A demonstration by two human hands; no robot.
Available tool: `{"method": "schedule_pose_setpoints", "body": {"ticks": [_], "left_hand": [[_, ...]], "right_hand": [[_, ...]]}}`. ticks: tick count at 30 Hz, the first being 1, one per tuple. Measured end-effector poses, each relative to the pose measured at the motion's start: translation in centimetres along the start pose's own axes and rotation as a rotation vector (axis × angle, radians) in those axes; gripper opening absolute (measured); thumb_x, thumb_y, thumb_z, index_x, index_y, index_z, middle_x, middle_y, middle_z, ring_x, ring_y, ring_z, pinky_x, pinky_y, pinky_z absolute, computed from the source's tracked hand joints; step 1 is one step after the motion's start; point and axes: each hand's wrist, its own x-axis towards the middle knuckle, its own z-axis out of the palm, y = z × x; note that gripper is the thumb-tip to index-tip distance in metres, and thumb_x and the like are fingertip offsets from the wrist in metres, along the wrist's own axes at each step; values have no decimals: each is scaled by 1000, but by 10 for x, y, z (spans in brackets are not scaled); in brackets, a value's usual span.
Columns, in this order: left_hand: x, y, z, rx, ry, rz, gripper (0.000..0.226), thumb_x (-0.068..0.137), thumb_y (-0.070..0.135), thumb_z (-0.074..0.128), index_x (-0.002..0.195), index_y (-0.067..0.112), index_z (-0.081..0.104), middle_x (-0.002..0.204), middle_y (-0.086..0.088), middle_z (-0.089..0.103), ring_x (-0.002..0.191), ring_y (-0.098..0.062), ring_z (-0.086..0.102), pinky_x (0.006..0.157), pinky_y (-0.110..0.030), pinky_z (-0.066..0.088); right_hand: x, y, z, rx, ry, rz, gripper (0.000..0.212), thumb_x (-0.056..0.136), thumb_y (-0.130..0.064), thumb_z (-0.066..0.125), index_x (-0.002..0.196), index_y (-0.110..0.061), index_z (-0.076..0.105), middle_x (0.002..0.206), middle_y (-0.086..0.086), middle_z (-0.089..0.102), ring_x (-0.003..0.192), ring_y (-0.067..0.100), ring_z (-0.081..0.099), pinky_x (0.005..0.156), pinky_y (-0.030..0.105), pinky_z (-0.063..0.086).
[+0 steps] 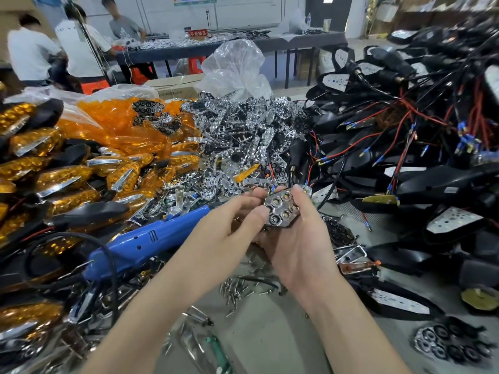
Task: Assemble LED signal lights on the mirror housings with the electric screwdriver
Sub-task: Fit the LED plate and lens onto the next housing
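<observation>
At left I see heaped amber lenses (54,179); beside them the blue electric screwdriver (151,238) lies on the table (270,336). At centre my left hand (229,222) pinches the edge of the chrome LED reflector (280,209). My right hand (302,244) cradles it, thumb curled over. Black wired mirror housings (432,179) are piled at right.

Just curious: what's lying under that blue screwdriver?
The screwdriver lies on a heap of chrome parts; a black cable loops past its rear. Its tip is hidden behind the left hand, which with the right hand holds a reflector. Its body covers whatever sits directly beneath.
</observation>
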Motion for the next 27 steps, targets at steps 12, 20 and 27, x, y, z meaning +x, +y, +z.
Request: {"method": "schedule_pose_setpoints", "body": {"ticks": [12,20,27], "left_hand": [[11,-1,1,-120,-99,-69,23,103,30,50,116,27,68,82,20,68,70,-5,66,57,-20,49],[-18,-16,-12,83,-107,-53,20,92,51,53,112,50,54,95,20,73,85,0,69,77,-23,52],[-41,-31,-17,237,75,31,28,79,64,49,104,54,56,94,29,68,89,7,66,77,-23,52]], "right_hand": [[1,-1,0,-96,38,15,45,99,-56,45,108,-22,73,106,14,68,68,25,47,55,34,40],[0,-7,-2,133,81,-149,23,102,-40,52,94,-22,64,86,2,71,81,21,71,91,45,58],[-1,-8,1,259,88,-199,17,96,-33,59,93,-16,61,82,5,66,72,22,68,80,39,62]]}}
